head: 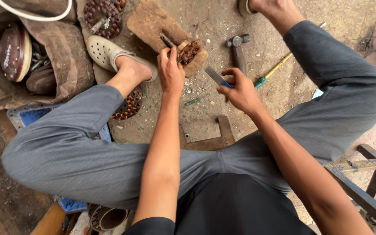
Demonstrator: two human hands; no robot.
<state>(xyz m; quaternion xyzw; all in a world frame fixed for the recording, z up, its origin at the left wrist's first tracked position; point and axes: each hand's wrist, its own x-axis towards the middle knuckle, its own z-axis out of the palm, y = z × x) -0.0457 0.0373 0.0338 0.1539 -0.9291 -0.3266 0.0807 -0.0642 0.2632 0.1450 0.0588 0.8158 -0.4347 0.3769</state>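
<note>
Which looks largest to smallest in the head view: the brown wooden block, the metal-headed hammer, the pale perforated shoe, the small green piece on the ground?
1. Brown wooden block
2. Pale perforated shoe
3. Metal-headed hammer; close to the shoe, so unsure
4. Small green piece

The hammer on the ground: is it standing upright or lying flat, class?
Lying flat. The hammer rests lengthwise on the dirt ground, head away from the person, touched by neither hand.

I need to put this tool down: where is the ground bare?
Bare dirt lies beyond the steel hammer, up toward the far foot, and between the right hand and the flat wooden piece. It is crowded around the wooden block and the left hand.
</note>
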